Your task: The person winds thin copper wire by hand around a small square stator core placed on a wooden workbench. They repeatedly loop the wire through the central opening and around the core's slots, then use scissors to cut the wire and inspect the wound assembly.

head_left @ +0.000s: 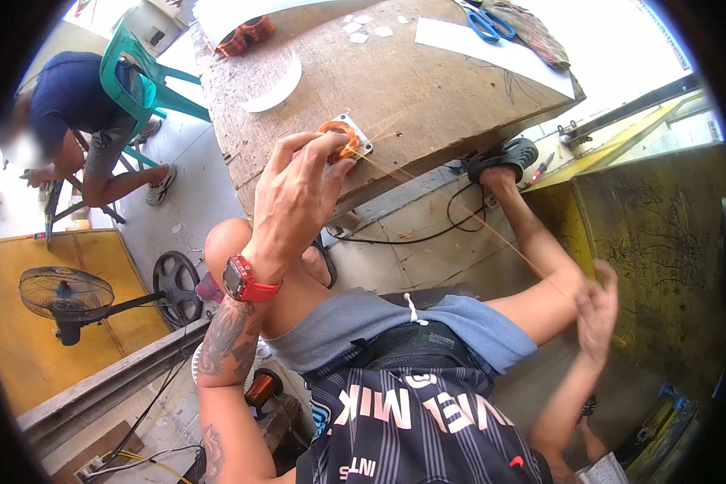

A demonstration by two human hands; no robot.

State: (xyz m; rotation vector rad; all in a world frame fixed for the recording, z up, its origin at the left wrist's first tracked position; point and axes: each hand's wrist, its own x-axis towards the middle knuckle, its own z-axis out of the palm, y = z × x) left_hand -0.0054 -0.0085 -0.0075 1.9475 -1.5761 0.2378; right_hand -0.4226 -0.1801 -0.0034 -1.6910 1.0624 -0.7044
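My left hand [298, 181], with a red watch on its wrist, grips a small motor stator [366, 145] at the near edge of the wooden table [436, 105]. It has a pale square plate with corner holes and an orange copper winding [340, 131]; my fingers hide part of it. A thin copper wire [492, 227] runs from the stator down and right over my leg to my right hand [597, 315]. That hand is raised beside my knee, slightly blurred, its fingers curled together at the wire's end. Fine loose strands fan out above the table by the stator.
Blue scissors [490, 24], small white paper pieces [359, 37], a curved white strip [278, 89] and orange-black coils [246, 35] lie on the table. A copper spool [262, 390] stands by my left arm. A fan [66, 294] and a seated person [73, 97] are at left.
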